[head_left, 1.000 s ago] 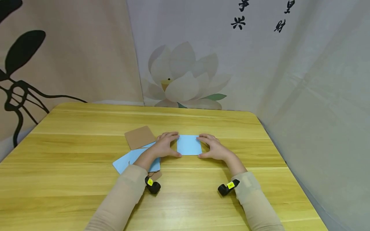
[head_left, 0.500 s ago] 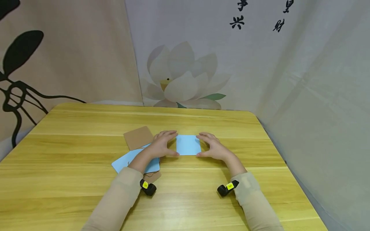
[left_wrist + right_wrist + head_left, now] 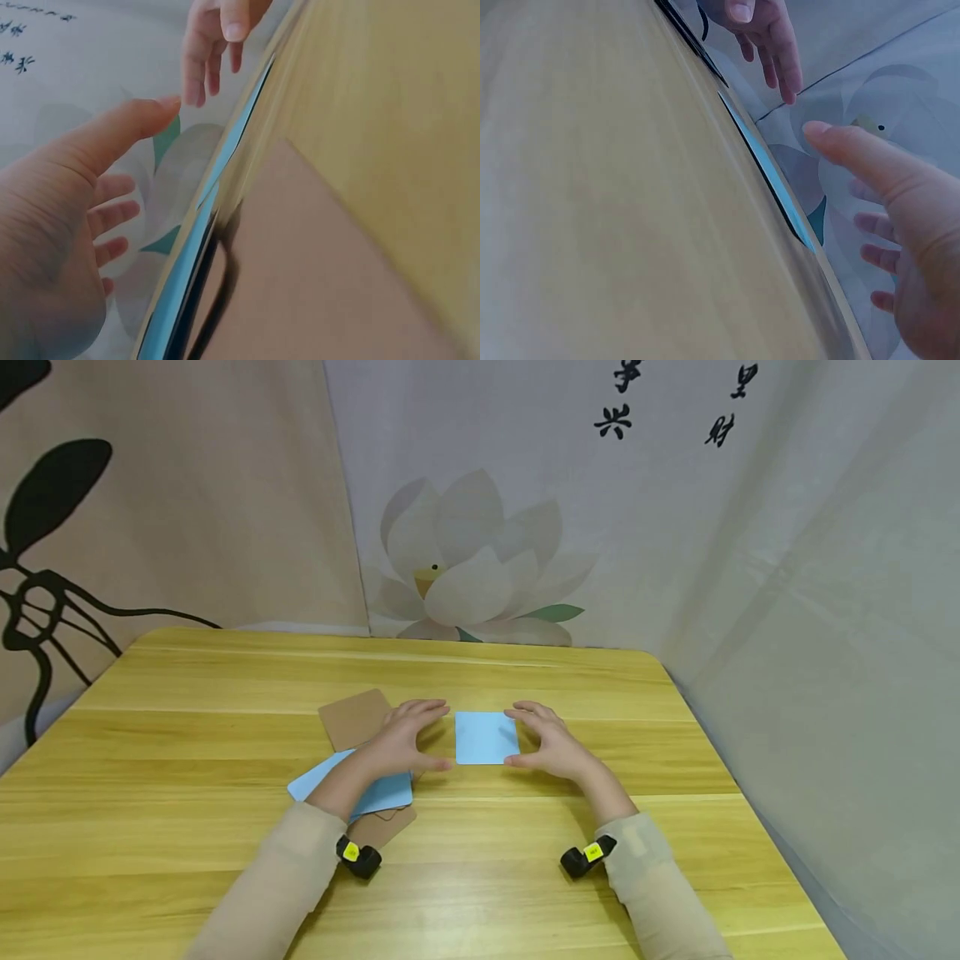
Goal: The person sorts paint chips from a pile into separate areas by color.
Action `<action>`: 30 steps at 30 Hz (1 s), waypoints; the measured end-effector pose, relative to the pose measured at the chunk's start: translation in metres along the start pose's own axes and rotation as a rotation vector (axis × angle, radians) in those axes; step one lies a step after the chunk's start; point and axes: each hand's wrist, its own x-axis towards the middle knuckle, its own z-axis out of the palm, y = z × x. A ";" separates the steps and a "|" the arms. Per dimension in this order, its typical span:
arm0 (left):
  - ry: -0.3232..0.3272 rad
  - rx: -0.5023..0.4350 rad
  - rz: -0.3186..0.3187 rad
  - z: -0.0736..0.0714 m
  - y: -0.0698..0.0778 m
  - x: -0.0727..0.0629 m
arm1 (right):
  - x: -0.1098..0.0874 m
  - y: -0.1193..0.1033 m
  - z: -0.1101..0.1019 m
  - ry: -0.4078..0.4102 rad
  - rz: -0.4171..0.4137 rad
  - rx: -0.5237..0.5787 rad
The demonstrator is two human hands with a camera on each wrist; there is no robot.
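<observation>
A light-blue square card [image 3: 483, 738] lies flat near the middle of the table, its near edge facing me. My left hand [image 3: 395, 745] is apart from its left side, thumb and fingers spread with nothing between them. At the card's right edge is my right hand [image 3: 551, 745], its fingertips overlapping the corners in the head view. Both wrist views show thumbs and fingers loosely extended, as with my left hand [image 3: 56, 247] and my right hand [image 3: 922, 232]. Under my left forearm lie more blue cards [image 3: 390, 792], partly hidden.
A brown card [image 3: 351, 720] lies at the far side of the blue pile, and another brown piece [image 3: 386, 827] sticks out at its near side. The wooden table [image 3: 480, 885] ends at a printed curtain [image 3: 637, 543]. Small cameras are strapped to both wrists.
My left hand has drawn away from the square card toward the left, and more of the near brown piece shows. My right hand has stayed by the card's right edge.
</observation>
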 end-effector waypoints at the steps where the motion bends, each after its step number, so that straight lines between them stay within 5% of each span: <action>1: 0.004 0.000 0.005 -0.001 0.000 -0.002 | 0.000 -0.001 0.000 0.004 -0.005 0.001; 30: 0.037 0.054 -0.029 -0.038 -0.013 -0.071 | 0.008 -0.046 0.025 0.003 -0.177 -0.030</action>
